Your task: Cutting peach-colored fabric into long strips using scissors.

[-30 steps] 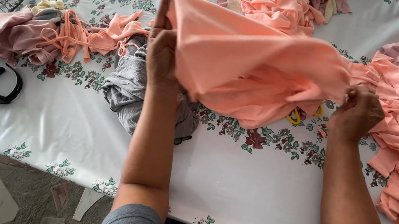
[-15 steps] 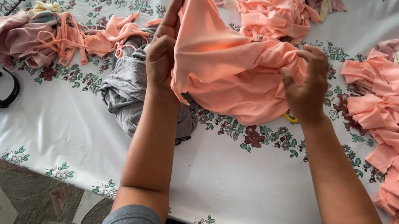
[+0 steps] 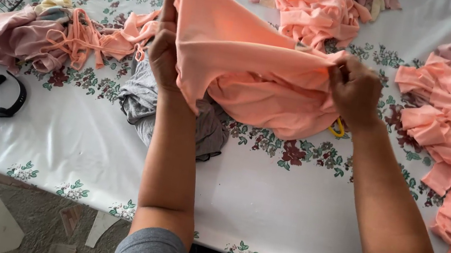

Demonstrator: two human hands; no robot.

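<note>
Since half a second ago, my right hand (image 3: 355,92) has slid outward along the peach cloth (image 3: 247,69), and my left hand (image 3: 164,49) has drifted a little toward the left edge of the table (image 3: 261,206), so the fabric is now drawn tighter between them. Left fingers stand nearly straight up with the cloth draped over and pressed against them; right fingers are curled shut, pinching a gathered edge. The cloth hangs above the middle of the table, its lower fold sagging onto the grey garment (image 3: 144,104) and close over the yellow-handled scissors (image 3: 336,128). My worry is that the flat left hand has only a loose hold, so a harder pull from the right could drag the fabric off it. The sagging fold could also, I think, snag the scissors or pull the grey garment along.
</note>
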